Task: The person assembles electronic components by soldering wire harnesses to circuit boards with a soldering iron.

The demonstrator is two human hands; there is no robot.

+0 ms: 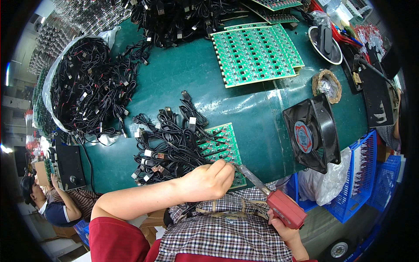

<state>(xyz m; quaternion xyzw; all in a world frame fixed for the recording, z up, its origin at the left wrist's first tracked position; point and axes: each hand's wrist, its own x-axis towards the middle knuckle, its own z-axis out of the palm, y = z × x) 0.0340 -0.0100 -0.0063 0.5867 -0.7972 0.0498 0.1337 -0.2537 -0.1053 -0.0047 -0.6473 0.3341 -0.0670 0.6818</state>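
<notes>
My right hand (284, 230) is wrapped round the red body of a soldering gun (286, 208). Its metal barrel slants up and left, and the tip is close to my left fingers over a green circuit board (235, 146). My left hand (213, 179) is closed in a pinch above the board's near part. What it pinches is hidden by the fingers. Black USB cables (168, 142) lie in a bundle across the board's left side, several with their wire ends on the board. My left hand and forearm cover the bundle's near edge.
A stack of green circuit boards (257, 54) lies at the back. Left stands a bag of black cables (85, 83), with another cable heap (174, 22) beyond. A black fan (312, 133) and a rough brown bowl (326, 86) stand right. Blue crates (360, 174) are beside the table; another person (61, 203) sits far left.
</notes>
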